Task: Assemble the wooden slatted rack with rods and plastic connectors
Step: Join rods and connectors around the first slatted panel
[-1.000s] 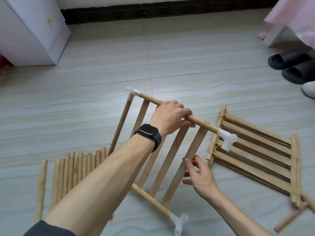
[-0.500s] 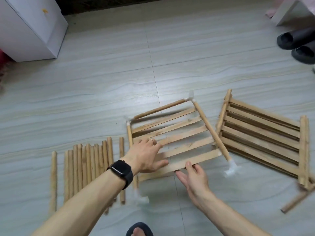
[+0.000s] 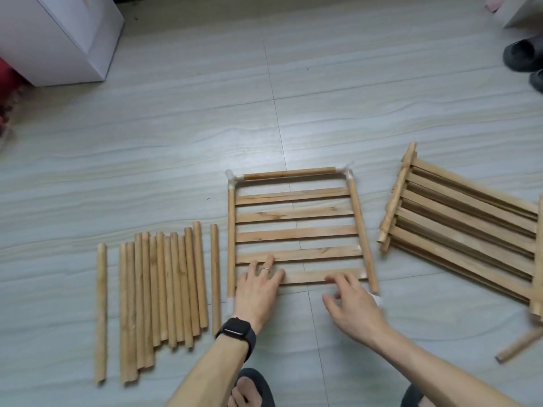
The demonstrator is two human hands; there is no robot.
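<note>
A slatted wooden panel (image 3: 296, 233) lies flat on the floor, with rods along its left, right and far sides. White plastic connectors sit at the far-left corner (image 3: 232, 178) and far-right corner (image 3: 348, 171); another connector (image 3: 375, 298) shows at the near right. My left hand (image 3: 258, 284) rests on the two nearest slats with straight fingers. My right hand (image 3: 349, 304) hovers at the nearest slat, fingers loosely bent and blurred. A row of loose wooden rods (image 3: 164, 292) lies to the left of the panel.
A stack of further slatted panels (image 3: 467, 230) lies at the right, with a loose rod (image 3: 520, 343) near it. A white cabinet (image 3: 58, 33) stands at the far left. Dark slippers (image 3: 523, 54) sit at the far right. My feet in sandals (image 3: 252, 389) show at the bottom.
The panel was held up tilted by its top rod, then swung down and now lies flat and square on the floor. My left hand let go of the rod and rests on the slats.
</note>
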